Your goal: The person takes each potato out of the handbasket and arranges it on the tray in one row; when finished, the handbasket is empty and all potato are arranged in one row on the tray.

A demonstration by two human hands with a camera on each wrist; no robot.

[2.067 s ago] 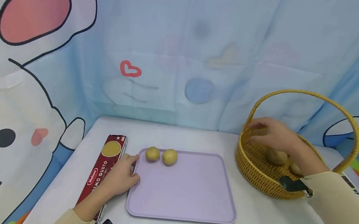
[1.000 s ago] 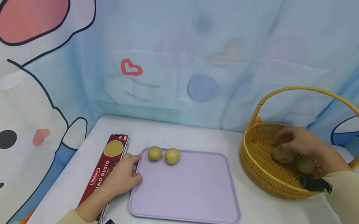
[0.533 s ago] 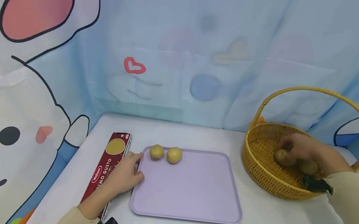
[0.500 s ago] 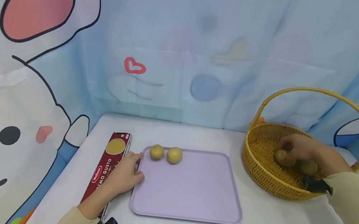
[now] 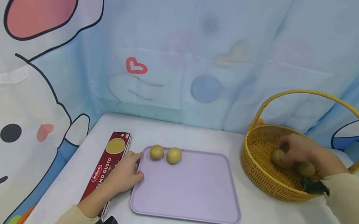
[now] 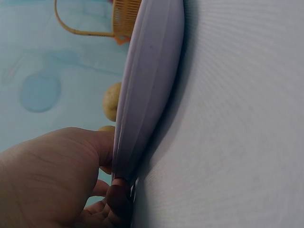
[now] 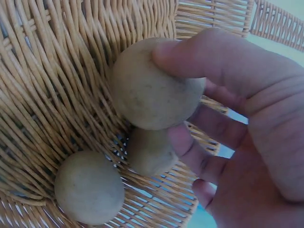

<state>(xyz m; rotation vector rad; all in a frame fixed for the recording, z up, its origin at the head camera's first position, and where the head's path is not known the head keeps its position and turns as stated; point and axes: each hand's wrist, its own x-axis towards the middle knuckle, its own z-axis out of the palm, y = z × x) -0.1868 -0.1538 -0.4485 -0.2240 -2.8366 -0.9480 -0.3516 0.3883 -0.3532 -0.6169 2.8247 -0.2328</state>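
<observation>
My right hand (image 5: 300, 149) is inside the yellow wicker basket (image 5: 259, 176) on the right. Its thumb and fingers hold a round, brownish-yellow potato (image 7: 142, 90), plain in the right wrist view. Two more potatoes lie lower in the basket, one potato (image 7: 89, 187) in front and another potato (image 7: 148, 156) partly behind the held one. My left hand (image 5: 124, 174) pinches the left edge of the lilac tray (image 5: 191, 190), thumb on the rim and a fingertip below it in the left wrist view. Near the tray's far left corner sit a potato (image 5: 156, 152) and another potato (image 5: 174, 155).
A long red pack (image 5: 109, 155) marked "Melissa" lies left of the tray, partly under my left forearm. The basket's tall arched handle (image 5: 317, 93) rises over my right hand. A printed blue curtain (image 5: 175, 90) hangs right behind the white table (image 5: 203, 137).
My right hand has moved from the basket's far left side down to the potatoes and taken hold of one. The left hand stays at the tray edge. The head view has shifted slightly.
</observation>
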